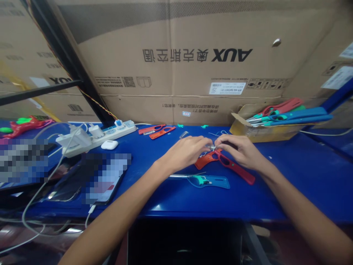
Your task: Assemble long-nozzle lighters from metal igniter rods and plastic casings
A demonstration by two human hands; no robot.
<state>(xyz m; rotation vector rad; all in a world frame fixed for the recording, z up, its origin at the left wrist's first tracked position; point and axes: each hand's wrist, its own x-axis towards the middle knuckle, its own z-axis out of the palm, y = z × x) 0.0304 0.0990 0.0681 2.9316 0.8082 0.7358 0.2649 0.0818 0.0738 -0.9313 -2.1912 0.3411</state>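
Note:
My left hand (pixel 190 150) and my right hand (pixel 239 150) meet over the table with fingers pinched. Between the fingertips shows a small silvery part (pixel 212 147), too small to name exactly. Just under the hands lie an orange-red lighter shell half (pixel 205 161) and a darker red lighter shell half (pixel 237 170), partly covered by the fingers. Closer to the table's front lies a blue long-necked lighter (pixel 216 182) with a teal trigger and a metal tube pointing left. Behind my left hand lies a small clear and metal piece (pixel 184 134).
An open cardboard box (pixel 259 135) of red and blue lighters stands at the back right. Red shell halves (pixel 162 132) lie at the back. To the left are a power strip (pixel 103 138), a white earphone case (pixel 109 145), phones (pixel 107 184) and cables. Large cartons (pixel 176 73) stand behind.

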